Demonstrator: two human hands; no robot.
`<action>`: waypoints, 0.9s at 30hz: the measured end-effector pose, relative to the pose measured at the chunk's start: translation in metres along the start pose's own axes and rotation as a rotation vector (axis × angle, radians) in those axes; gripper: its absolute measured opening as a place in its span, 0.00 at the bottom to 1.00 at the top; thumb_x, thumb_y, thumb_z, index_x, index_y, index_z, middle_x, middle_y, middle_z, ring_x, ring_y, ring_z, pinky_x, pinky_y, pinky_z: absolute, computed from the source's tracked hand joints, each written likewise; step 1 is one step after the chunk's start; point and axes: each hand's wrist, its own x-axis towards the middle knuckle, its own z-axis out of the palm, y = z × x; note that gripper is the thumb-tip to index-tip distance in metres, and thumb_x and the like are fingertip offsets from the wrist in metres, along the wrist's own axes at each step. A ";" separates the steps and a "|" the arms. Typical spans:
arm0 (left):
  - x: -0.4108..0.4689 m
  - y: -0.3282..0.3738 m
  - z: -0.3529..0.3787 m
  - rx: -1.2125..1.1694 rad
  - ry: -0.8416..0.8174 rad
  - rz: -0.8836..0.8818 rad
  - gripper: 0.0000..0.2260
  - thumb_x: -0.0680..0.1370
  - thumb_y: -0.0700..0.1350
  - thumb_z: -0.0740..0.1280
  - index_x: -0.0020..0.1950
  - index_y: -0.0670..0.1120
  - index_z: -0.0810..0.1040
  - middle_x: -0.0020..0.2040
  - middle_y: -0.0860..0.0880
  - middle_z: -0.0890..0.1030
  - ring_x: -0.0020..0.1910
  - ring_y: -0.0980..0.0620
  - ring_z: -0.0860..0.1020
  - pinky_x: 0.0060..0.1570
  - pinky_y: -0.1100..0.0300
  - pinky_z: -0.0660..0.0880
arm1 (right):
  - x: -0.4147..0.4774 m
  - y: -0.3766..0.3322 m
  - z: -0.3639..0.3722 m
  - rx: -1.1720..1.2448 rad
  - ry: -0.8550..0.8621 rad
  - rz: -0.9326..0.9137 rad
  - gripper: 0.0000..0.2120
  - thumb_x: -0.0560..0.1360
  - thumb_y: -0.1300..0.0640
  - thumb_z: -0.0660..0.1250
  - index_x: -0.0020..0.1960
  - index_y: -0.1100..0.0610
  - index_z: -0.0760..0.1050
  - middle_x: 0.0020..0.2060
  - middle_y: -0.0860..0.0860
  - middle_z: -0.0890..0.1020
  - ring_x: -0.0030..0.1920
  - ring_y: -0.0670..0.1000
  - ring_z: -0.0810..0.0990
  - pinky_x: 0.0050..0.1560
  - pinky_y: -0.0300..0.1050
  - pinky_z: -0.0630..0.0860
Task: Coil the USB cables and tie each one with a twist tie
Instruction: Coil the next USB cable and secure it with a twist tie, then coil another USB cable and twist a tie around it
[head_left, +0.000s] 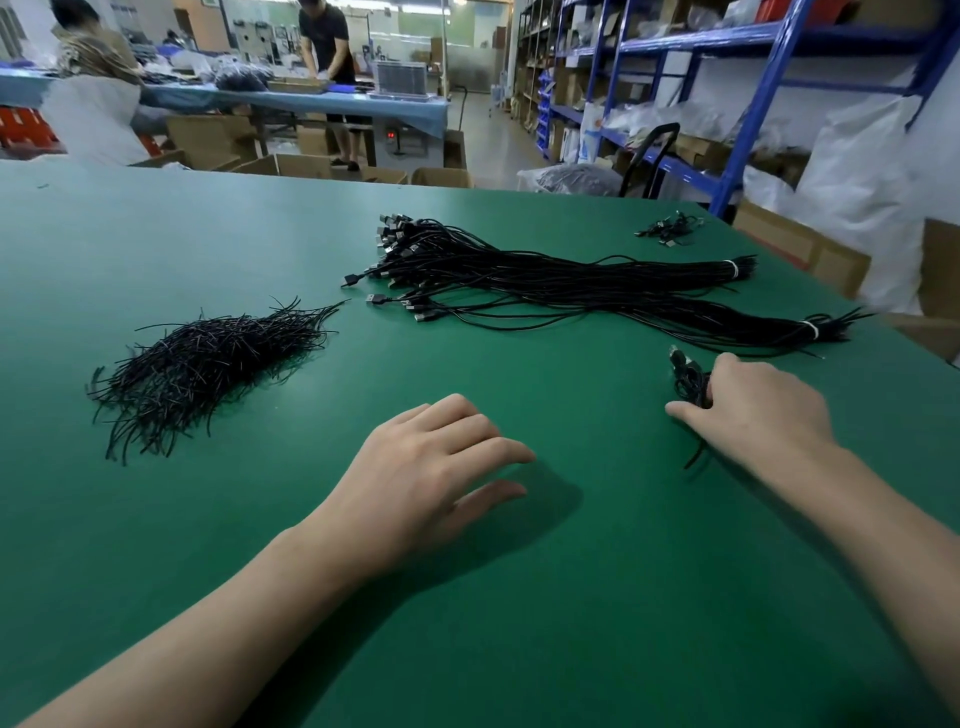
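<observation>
Under the right hand (753, 410): one coiled cable (688, 384), gripped.
Left hand (431, 462) slack, empty; cable bundles (571, 280) beyond not yet coiled.

Green table (260, 597), twist tie pile (208, 364) left, bundled USB cables (545, 275) centre, coiled cables (670, 228) far right

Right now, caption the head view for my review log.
Right hand grips a coiled USB cable on the green table; left hand open beside it.
</observation>
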 end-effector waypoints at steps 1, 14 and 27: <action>0.000 0.000 0.000 -0.005 -0.004 -0.004 0.10 0.82 0.54 0.69 0.57 0.50 0.84 0.45 0.54 0.81 0.46 0.49 0.77 0.42 0.54 0.77 | -0.001 -0.002 -0.002 -0.032 -0.012 0.006 0.28 0.75 0.31 0.64 0.44 0.57 0.66 0.32 0.51 0.73 0.33 0.54 0.73 0.27 0.43 0.61; -0.002 0.001 -0.001 -0.067 -0.053 -0.056 0.09 0.82 0.52 0.68 0.57 0.50 0.83 0.46 0.54 0.81 0.47 0.50 0.77 0.45 0.55 0.77 | -0.026 -0.048 -0.001 -0.288 -0.077 -0.294 0.06 0.77 0.62 0.64 0.44 0.53 0.72 0.49 0.51 0.77 0.43 0.52 0.73 0.56 0.47 0.70; 0.002 -0.010 0.010 -0.036 -0.238 -0.272 0.13 0.83 0.56 0.62 0.62 0.53 0.80 0.55 0.56 0.80 0.56 0.53 0.75 0.55 0.57 0.75 | -0.013 -0.031 -0.011 -0.306 -0.107 -0.232 0.21 0.83 0.43 0.58 0.65 0.58 0.73 0.67 0.55 0.73 0.70 0.55 0.70 0.70 0.51 0.66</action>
